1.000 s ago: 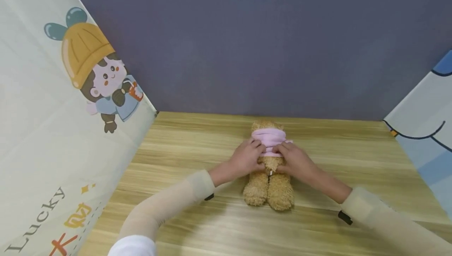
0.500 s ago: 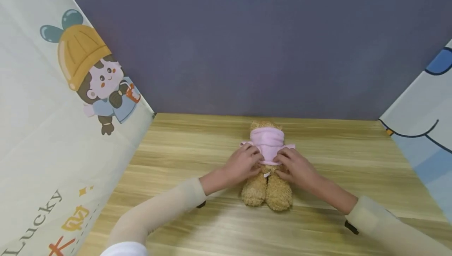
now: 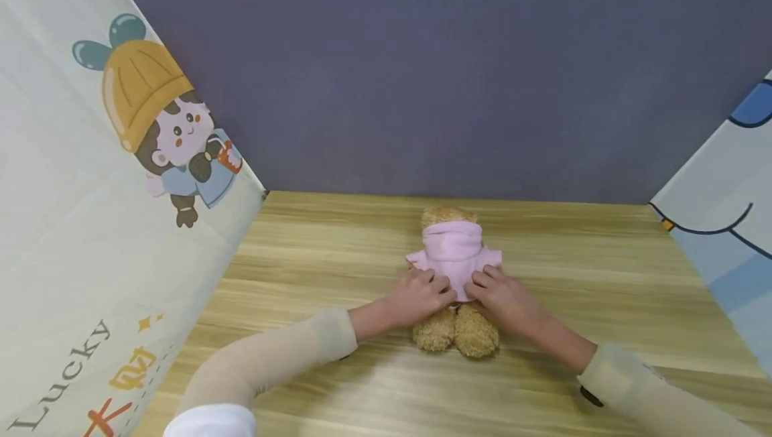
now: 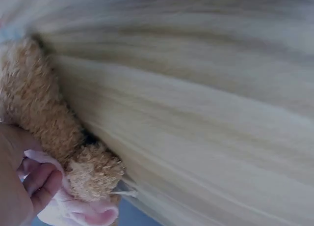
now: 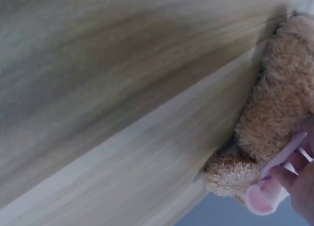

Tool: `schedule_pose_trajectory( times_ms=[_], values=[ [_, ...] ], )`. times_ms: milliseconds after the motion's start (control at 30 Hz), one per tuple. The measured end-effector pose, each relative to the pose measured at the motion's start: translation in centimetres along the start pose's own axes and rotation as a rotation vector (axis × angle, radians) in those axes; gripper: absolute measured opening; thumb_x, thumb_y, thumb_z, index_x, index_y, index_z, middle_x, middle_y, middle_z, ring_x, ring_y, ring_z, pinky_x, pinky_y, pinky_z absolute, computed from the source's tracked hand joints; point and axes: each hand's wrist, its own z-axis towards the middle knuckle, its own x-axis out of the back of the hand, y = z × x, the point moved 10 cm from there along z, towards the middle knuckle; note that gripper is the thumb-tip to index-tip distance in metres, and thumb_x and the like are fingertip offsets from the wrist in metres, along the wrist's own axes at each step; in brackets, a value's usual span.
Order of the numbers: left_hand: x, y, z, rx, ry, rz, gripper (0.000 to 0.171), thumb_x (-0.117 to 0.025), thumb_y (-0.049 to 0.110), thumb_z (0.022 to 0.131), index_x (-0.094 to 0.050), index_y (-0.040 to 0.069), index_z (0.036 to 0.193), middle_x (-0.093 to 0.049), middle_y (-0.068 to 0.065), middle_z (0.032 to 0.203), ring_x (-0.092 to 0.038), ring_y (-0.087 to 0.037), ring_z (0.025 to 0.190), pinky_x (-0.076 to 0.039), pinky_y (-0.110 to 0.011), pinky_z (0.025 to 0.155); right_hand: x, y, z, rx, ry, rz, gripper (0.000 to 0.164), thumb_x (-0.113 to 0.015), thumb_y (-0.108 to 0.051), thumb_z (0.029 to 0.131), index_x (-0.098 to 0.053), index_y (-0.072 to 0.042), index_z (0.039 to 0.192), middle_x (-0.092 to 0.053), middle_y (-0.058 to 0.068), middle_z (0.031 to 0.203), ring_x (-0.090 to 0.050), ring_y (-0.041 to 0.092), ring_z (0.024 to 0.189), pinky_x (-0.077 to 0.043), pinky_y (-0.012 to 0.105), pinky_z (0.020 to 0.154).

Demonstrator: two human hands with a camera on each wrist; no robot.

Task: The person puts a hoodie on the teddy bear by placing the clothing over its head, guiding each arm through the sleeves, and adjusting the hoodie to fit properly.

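Note:
A brown teddy bear [image 3: 435,331] lies on the wooden table with its legs toward me and the top of its head toward the back wall. It wears a pink hoodie [image 3: 454,259], whose bunched upper part covers the face. My left hand [image 3: 419,297] pinches the hoodie's lower hem on the left, its curled fingers showing against the pink cloth [image 4: 73,209] in the left wrist view. On the other side my right hand [image 3: 503,297] pinches the hem, with the pink edge [image 5: 282,155] between thumb and fingers in the right wrist view. The hands hide the bear's hips.
The wooden tabletop [image 3: 326,236] extends around the bear. A dark grey wall [image 3: 458,75] rises behind it. Printed white panels flank the table, the left panel [image 3: 54,175] with a cartoon child, the right panel [image 3: 718,196] with blue shapes.
Both hands have drawn the hoodie's hem down toward the bear's legs. The pink cloth now covers the belly, and both short sleeves show spread at the sides.

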Motion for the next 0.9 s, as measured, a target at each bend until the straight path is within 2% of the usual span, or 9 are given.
schedule_pose_trajectory(
  times_ms=[133, 233, 300, 400, 500, 567, 667, 767, 900],
  values=[
    [0.0, -0.4, -0.6, 0.015, -0.054, -0.066, 0.014, -0.058, 0.018, 0.101, -0.069, 0.021, 0.110, -0.065, 0.005, 0.099, -0.058, -0.012, 0.078, -0.052, -0.022, 0.064, 0.4, 0.5, 0.0, -0.012, 0.011, 0.112, 0.028, -0.087, -0.007, 0.072, -0.063, -0.014, 0.084, -0.053, -0.004, 0.084, -0.047, 0.014, 0.079, -0.048, 0.030, 0.065],
    [0.4, -2.0, -0.7, 0.084, -0.120, -0.238, 0.014, -0.061, 0.021, 0.100, -0.069, 0.018, 0.111, -0.067, 0.003, 0.103, -0.062, -0.013, 0.086, -0.054, -0.023, 0.073, 1.1, 1.3, 0.4, -0.035, -0.041, 0.224, 0.019, -0.084, -0.009, 0.077, -0.072, -0.014, 0.091, -0.060, -0.004, 0.089, -0.052, 0.012, 0.083, -0.052, 0.030, 0.069],
    [0.8, -3.8, -0.4, 0.154, -0.147, -0.394, 0.015, -0.062, 0.022, 0.100, -0.070, 0.016, 0.111, -0.069, 0.002, 0.105, -0.065, -0.013, 0.090, -0.055, -0.023, 0.078, 1.9, 1.8, 0.8, -0.048, -0.068, 0.257, 0.015, -0.083, -0.012, 0.080, -0.075, -0.014, 0.094, -0.064, -0.004, 0.092, -0.056, 0.010, 0.084, -0.055, 0.033, 0.074],
    [1.2, -7.5, 0.5, 0.300, -0.135, -0.633, 0.015, -0.063, 0.015, 0.100, -0.072, 0.012, 0.111, -0.072, 0.000, 0.102, -0.067, -0.012, 0.088, -0.055, -0.021, 0.077, 3.3, 2.6, 1.8, -0.067, -0.066, 0.234, 0.009, -0.082, -0.017, 0.084, -0.077, -0.013, 0.090, -0.067, -0.001, 0.098, -0.058, 0.013, 0.087, -0.057, 0.036, 0.075],
    [1.0, -11.5, 2.3, 0.430, -0.105, -0.772, 0.015, -0.063, 0.007, 0.099, -0.072, 0.007, 0.111, -0.073, -0.004, 0.099, -0.066, -0.013, 0.085, -0.054, -0.019, 0.075, 4.1, 3.1, 2.8, -0.086, -0.043, 0.203, 0.009, -0.082, -0.018, 0.084, -0.075, -0.013, 0.086, -0.066, 0.006, 0.107, -0.059, 0.020, 0.093, -0.057, 0.038, 0.078],
    [0.4, -13.5, 3.6, 0.485, -0.104, -0.808, 0.016, -0.063, 0.004, 0.098, -0.071, 0.004, 0.113, -0.072, -0.007, 0.099, -0.066, -0.015, 0.085, -0.054, -0.019, 0.075, 3.9, 3.1, 3.2, -0.097, -0.054, 0.188, 0.015, -0.083, -0.019, 0.083, -0.073, -0.011, 0.090, -0.064, 0.009, 0.111, -0.059, 0.025, 0.098, -0.058, 0.038, 0.079],
    [-1.3, -14.9, 5.6, 0.504, -0.151, -0.793, 0.019, -0.063, 0.005, 0.099, -0.069, 0.002, 0.117, -0.071, -0.008, 0.106, -0.067, -0.016, 0.093, -0.054, -0.019, 0.081, 3.2, 2.8, 3.5, -0.105, -0.087, 0.170, 0.027, -0.085, -0.017, 0.082, -0.070, -0.009, 0.103, -0.063, 0.010, 0.113, -0.061, 0.028, 0.101, -0.057, 0.043, 0.085],
    [-3.1, -15.0, 6.9, 0.494, -0.231, -0.779, 0.023, -0.063, 0.014, 0.101, -0.069, 0.004, 0.121, -0.069, -0.006, 0.112, -0.066, -0.016, 0.099, -0.054, -0.020, 0.084, 2.7, 2.4, 3.6, -0.104, -0.113, 0.144, 0.038, -0.085, -0.015, 0.081, -0.069, -0.009, 0.115, -0.063, 0.010, 0.113, -0.061, 0.028, 0.100, -0.056, 0.045, 0.086],
    [-4.9, -14.6, 7.7, 0.487, -0.312, -0.734, 0.024, -0.062, 0.023, 0.102, -0.070, 0.010, 0.121, -0.067, -0.001, 0.113, -0.063, -0.013, 0.098, -0.052, -0.021, 0.082, 2.3, 2.1, 3.7, -0.097, -0.137, 0.145, 0.039, -0.085, -0.013, 0.081, -0.071, -0.012, 0.118, -0.062, 0.009, 0.112, -0.060, 0.025, 0.098, -0.056, 0.040, 0.081]
  ],
)
